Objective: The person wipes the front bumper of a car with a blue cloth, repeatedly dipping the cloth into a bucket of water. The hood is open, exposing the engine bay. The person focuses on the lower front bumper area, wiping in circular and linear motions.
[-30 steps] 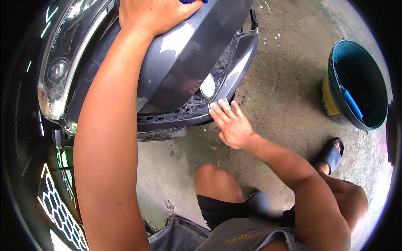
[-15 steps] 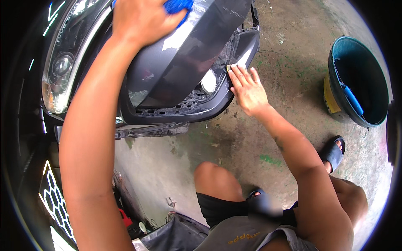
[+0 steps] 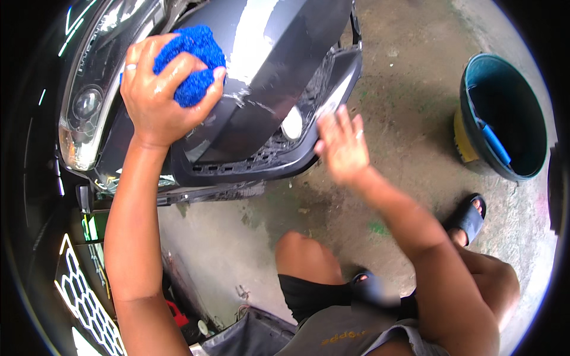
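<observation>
A grey car bumper [image 3: 222,130] with a wet sheen spreads across the upper middle, beside a headlight [image 3: 89,107]. My left hand [image 3: 155,89] is closed on a bunched blue cloth [image 3: 199,47], held over the bumper near the headlight; a ring shows on one finger. My right hand [image 3: 344,139], blurred by motion, is at the bumper's lower right edge, fingers bent toward it. Whatever lies beneath those fingers is hidden now; a thin yellow-edged piece showed at their tips earlier. A round white lamp [image 3: 292,123] sits in the bumper just left of that hand.
A dark green bucket [image 3: 504,62] with a blue-gripped handle stands on the stained concrete floor [image 3: 409,77] at the right. My knee [image 3: 309,255] and sandalled foot [image 3: 469,219] are below. Black sheeting [image 3: 255,329] and a red object [image 3: 176,311] lie at the lower left.
My left hand has come down and left with the blue cloth, baring wet streaks on the bumper. My right hand has slid slightly down along the bumper edge.
</observation>
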### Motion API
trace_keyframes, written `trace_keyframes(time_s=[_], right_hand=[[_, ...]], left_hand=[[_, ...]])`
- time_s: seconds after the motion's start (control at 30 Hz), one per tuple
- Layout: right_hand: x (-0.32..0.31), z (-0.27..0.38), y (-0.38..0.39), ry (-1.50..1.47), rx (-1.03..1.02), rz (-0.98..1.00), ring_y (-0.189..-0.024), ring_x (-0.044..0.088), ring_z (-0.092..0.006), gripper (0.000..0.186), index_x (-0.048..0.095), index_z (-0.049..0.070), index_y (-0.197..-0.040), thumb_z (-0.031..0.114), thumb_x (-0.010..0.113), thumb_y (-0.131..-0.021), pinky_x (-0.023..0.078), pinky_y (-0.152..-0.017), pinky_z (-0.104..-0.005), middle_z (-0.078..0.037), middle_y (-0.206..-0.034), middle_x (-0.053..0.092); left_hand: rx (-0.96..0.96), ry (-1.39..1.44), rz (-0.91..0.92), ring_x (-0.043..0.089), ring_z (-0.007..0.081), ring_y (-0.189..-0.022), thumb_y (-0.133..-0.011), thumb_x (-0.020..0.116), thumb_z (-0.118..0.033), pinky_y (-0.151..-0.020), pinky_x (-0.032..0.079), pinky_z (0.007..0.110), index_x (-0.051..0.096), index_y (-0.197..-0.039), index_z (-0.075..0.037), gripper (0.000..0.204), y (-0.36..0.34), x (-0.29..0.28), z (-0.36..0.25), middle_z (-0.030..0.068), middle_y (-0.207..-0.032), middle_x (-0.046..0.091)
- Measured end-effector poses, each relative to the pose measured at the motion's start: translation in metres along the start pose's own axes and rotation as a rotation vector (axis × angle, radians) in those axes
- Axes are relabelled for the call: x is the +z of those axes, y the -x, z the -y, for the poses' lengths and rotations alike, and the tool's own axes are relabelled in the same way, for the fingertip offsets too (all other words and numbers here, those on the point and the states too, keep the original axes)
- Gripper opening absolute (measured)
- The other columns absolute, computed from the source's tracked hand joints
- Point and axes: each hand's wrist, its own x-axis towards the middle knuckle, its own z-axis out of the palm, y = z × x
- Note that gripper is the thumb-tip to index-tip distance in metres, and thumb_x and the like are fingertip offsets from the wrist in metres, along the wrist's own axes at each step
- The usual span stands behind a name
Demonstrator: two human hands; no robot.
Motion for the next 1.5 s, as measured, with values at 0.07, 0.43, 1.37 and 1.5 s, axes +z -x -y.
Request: trace_keyframes(time_s=[0.07, 0.43, 1.37, 1.5], right_hand=[[0.005, 0.031, 0.042, -0.074, -0.218, 0.090, -0.177, 0.013, -0.0405, 0.072, 0.032, 0.010, -0.181, 0.051, 0.036, -0.122, 0.012, -0.139, -0.0707, -0.012, -0.191, 0.023], [-0.001, 0.030, 0.004, -0.332, 0.120, 0.028, -0.178, 0.007, -0.0422, 0.080, 0.019, 0.005, -0.183, 0.049, 0.040, -0.120, 0.009, -0.140, -0.0692, -0.013, -0.192, 0.020], [-0.036, -0.122, -0.083, -1.430, 0.741, -0.780, -0.136, 0.066, -0.0258, 0.058, 0.052, 0.007, -0.170, 0.037, 0.054, -0.120, 0.055, -0.111, -0.0412, -0.023, -0.153, 0.063], [-0.033, -0.128, -0.079, -1.582, 0.752, -0.852, -0.099, 0.075, -0.0169, 0.063, 0.050, 0.004, -0.161, 0.010, 0.078, -0.105, 0.064, -0.076, -0.0353, -0.018, -0.132, 0.071]], left_hand=[[0.000, 0.019, 0.001, 0.070, 0.0345, -0.109, -0.074, 0.097, -0.027, -0.093, 0.057, 0.046, 0.075, -0.081, -0.019, 0.024, -0.010, -0.006, 0.001, 0.0099, -0.114, 0.075], [-0.023, 0.054, 0.036, 0.071, 0.0378, -0.116, -0.075, 0.097, -0.018, -0.102, 0.055, 0.051, 0.080, -0.091, -0.015, 0.024, -0.007, -0.007, -0.002, 0.0147, -0.120, 0.076], [-0.092, 0.077, 0.053, 0.068, 0.0443, -0.120, -0.072, 0.094, -0.019, -0.104, 0.057, 0.055, 0.077, -0.091, -0.015, 0.025, -0.017, -0.011, 0.002, 0.0164, -0.127, 0.074], [-0.100, 0.080, 0.100, 0.069, 0.0460, -0.125, -0.070, 0.098, -0.026, -0.107, 0.056, 0.057, 0.077, -0.091, -0.014, 0.032, -0.037, -0.009, -0.006, 0.0180, -0.135, 0.074]])
